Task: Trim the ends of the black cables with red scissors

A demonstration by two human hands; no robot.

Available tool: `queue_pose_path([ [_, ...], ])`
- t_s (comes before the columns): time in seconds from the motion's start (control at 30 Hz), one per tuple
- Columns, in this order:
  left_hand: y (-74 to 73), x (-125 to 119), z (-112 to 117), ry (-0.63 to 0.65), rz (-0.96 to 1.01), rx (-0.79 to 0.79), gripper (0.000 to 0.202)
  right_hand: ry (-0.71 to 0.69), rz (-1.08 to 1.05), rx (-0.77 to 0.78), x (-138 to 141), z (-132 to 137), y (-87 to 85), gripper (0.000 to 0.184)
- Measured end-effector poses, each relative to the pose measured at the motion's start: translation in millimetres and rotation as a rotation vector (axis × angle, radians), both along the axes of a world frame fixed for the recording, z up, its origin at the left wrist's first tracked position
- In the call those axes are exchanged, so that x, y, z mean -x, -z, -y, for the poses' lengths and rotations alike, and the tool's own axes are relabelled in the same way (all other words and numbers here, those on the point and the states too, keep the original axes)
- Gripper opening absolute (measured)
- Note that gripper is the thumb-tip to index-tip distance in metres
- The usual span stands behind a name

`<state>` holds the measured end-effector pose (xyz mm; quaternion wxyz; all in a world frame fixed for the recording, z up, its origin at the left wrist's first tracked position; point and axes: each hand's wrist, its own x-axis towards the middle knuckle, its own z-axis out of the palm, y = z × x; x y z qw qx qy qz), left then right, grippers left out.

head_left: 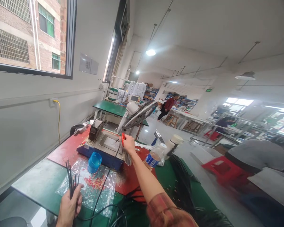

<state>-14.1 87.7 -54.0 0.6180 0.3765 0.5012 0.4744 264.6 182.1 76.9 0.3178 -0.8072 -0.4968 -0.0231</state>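
Note:
My left hand is closed around a bunch of thin black cables that stick up above the green table near its front edge. My right hand reaches forward over a blue-based machine and pinches a small red piece at the end of a black cable that trails back toward me. A blue cup stands in front of the machine. Small red pieces lie scattered on a clear plastic sheet between my hands.
A red mat lies under the machine. A water bottle and a white jar stand to the right, and a desk fan behind. Black cables pile at the table's right. A person stands far back; red stools sit on the right.

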Motion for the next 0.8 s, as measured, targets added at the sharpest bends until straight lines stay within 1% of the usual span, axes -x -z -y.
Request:
queue_pose_path([
  [0.37, 10.9, 2, -1, 0.046, -0.019, -0.023, 0.051, 0.021, 0.036, 0.081, 4, -3, 4.3, 0.023],
  [0.8, 10.6, 3, -1, 0.06, -0.032, -0.003, 0.052, 0.03, 0.043, 0.116, 7, -4, 4.0, 0.025],
])
